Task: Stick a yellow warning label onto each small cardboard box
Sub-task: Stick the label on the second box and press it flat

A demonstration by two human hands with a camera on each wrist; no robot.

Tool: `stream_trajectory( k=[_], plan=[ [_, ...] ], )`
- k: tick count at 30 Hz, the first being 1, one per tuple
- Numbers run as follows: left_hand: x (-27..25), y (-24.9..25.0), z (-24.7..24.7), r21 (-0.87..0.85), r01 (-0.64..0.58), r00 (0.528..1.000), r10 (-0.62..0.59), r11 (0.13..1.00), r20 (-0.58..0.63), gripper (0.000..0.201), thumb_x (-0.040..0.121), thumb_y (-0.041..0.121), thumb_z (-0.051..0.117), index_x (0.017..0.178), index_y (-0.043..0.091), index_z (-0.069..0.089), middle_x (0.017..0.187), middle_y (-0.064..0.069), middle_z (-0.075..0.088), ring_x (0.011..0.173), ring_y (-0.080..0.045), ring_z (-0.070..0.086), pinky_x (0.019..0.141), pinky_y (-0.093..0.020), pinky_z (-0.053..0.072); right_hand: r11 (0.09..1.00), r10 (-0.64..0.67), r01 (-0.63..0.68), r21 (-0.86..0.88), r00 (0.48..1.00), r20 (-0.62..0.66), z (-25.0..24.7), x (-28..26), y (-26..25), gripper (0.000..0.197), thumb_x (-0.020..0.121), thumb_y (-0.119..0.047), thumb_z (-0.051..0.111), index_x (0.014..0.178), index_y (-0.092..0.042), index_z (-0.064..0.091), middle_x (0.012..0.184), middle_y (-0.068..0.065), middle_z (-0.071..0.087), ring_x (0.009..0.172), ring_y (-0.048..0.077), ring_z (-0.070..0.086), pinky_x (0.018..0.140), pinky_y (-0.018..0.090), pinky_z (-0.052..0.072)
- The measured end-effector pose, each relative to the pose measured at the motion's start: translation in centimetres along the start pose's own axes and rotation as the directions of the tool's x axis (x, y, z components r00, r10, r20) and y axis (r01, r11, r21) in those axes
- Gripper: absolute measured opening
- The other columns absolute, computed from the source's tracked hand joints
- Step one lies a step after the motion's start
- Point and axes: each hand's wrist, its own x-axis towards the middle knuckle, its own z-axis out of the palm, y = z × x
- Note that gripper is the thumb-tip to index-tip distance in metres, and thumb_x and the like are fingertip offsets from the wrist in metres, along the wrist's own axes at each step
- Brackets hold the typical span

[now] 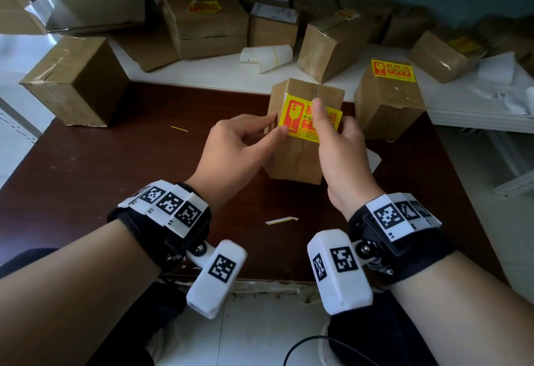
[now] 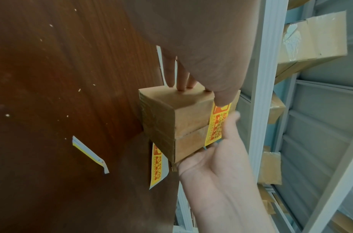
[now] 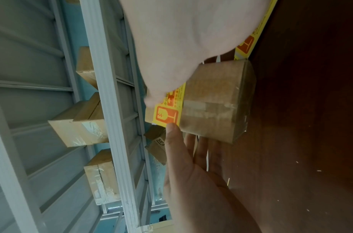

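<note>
Worktop [image 1: 115,163]: carries the box within easy reach of both hands.
Box [image 1: 297,160]: stands mid-worktop, braced from both sides for sticking.
Right hand [image 1: 344,157]: clasps the box's right side, thumb pressing the label.
Left hand [image 1: 234,151]: straight fingers steady the left side.
Label [image 1: 297,117]: lies on the box's top.

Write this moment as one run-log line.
phase: sticking | left hand: fingertips steady small cardboard box | right hand: grips box, thumb presses yellow warning label
</note>
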Motion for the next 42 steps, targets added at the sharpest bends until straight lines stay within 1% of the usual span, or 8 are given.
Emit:
stream_trajectory(
  k=[4,9,15,22,27,33,39,42],
  plan=[
    [0.0,-0.2,0.1,0.012,-0.015,1.0,0.015,1.0,-0.003,0.043,0.097,0.041,0.082,0.134,0.017,0.08,0.115,0.004,0.082,0.108,-0.005,0.076,0.088,-0.025,0.058,0.998,-0.055,0.055,-0.02,0.998,-0.01,0.2,-0.2,0.4,0.055,0.082,-0.061,0.09,0.118,-0.027,0.067,0.109,-0.011,0.081,0.105,0.006,0.077,0.093,0.035,0.06],
    [0.3,-0.4,-0.4,0.001,-0.001,1.0,0.001,1.0,-0.001,0.048,0.095,0.037,0.084,0.137,0.017,0.077,0.122,0.005,0.081,0.11,-0.008,0.078,0.096,-0.036,0.065,1.0,0.01,-0.01,0.012,1.0,-0.009,-0.1,0.0,0.1,0.048,0.101,-0.07,0.062,0.119,-0.026,0.069,0.113,-0.009,0.079,0.11,0.009,0.073,0.1,0.038,0.056],
    [0.0,-0.4,-0.2,0.057,-0.043,0.999,0.043,0.997,0.0,0.05,0.093,0.041,0.086,0.138,0.02,0.077,0.122,0.007,0.079,0.109,-0.006,0.077,0.092,-0.029,0.063,0.999,-0.019,0.019,0.027,1.0,-0.014,0.4,-0.4,0.3,0.057,0.084,-0.067,0.085,0.121,-0.029,0.067,0.113,-0.013,0.08,0.11,0.005,0.075,0.1,0.037,0.058],
    [0.1,-0.3,-0.2,0.041,-0.017,1.0,0.017,0.999,0.01,0.05,0.095,0.038,0.084,0.141,0.02,0.075,0.125,0.008,0.078,0.112,-0.007,0.076,0.094,-0.031,0.064,0.999,0.024,-0.025,-0.031,0.999,-0.043,-0.1,-0.1,-0.4,0.041,0.11,-0.069,0.038,0.102,-0.035,0.061,0.103,-0.013,0.072,0.096,0.001,0.066,0.08,0.027,0.047],
    [-0.1,-0.1,-0.1,0.079,-0.054,0.999,0.053,0.995,0.014,0.049,0.095,0.038,0.085,0.14,0.02,0.076,0.125,0.009,0.077,0.11,-0.008,0.076,0.09,-0.026,0.062,0.998,-0.033,0.033,-0.052,0.999,0.0,0.1,-0.7,0.0,0.051,0.092,-0.069,0.075,0.121,-0.029,0.061,0.112,-0.012,0.077,0.106,0.004,0.073,0.093,0.032,0.057],
    [0.3,-0.1,-0.4,0.05,-0.013,1.0,0.013,0.999,-0.006,0.053,0.094,0.041,0.081,0.141,0.019,0.075,0.124,0.006,0.077,0.111,-0.009,0.075,0.092,-0.029,0.063,0.997,-0.017,0.008,-0.083,0.994,-0.11,0.0,0.0,0.1,0.047,0.114,-0.063,0.034,0.115,-0.027,0.065,0.11,-0.006,0.075,0.105,0.011,0.071,0.095,0.038,0.056],
    [-0.2,0.2,0.3,0.073,-0.054,0.999,0.054,0.996,0.0,0.045,0.096,0.033,0.084,0.138,0.02,0.077,0.124,0.007,0.076,0.113,-0.007,0.074,0.093,-0.02,0.06,0.994,-0.06,0.056,-0.095,0.997,-0.042,0.3,-0.8,0.0,0.052,0.098,-0.067,0.069,0.127,-0.024,0.058,0.115,-0.012,0.072,0.105,0.003,0.069,0.088,0.027,0.054],
    [-0.1,0.2,0.2,0.046,-0.02,1.0,0.021,0.999,-0.018,0.046,0.096,0.033,0.083,0.138,0.017,0.077,0.123,0.004,0.077,0.111,-0.005,0.073,0.091,-0.018,0.059,0.996,-0.038,0.03,-0.081,0.994,-0.1,0.6,-0.4,0.4,0.043,0.11,-0.059,0.053,0.128,-0.021,0.061,0.114,-0.008,0.073,0.106,0.009,0.07,0.09,0.033,0.055]
  ],
)
